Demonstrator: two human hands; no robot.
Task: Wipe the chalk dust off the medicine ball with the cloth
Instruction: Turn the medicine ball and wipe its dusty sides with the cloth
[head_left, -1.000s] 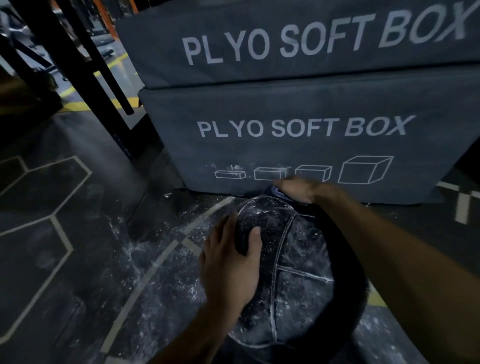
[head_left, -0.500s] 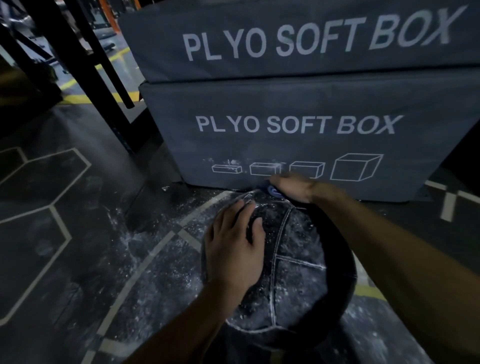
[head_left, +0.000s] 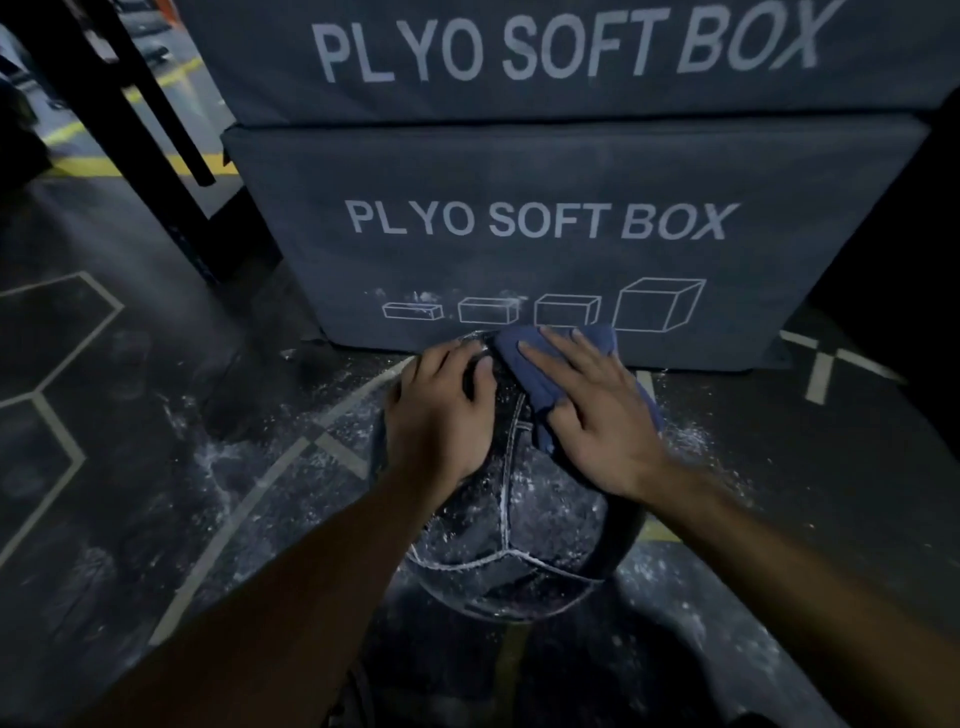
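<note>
A black medicine ball (head_left: 511, 540) with pale seams and white chalk specks rests on the dark gym floor, close to the front of a plyo box. My left hand (head_left: 441, 415) lies flat on its upper left side, fingers spread over the top. My right hand (head_left: 592, 415) presses a blue cloth (head_left: 530, 374) flat against the ball's upper right, fingers pointing up and left. Part of the cloth is hidden under my palm.
Two stacked grey plyo soft boxes (head_left: 545, 234) stand right behind the ball. Chalk dust (head_left: 270, 452) is scattered on the floor to the left and right of the ball. A black rack post (head_left: 130, 130) slants at the upper left.
My right hand with the cloth has come from the ball's far edge onto its upper right face. My left hand slid up toward the top, and the view moved closer.
</note>
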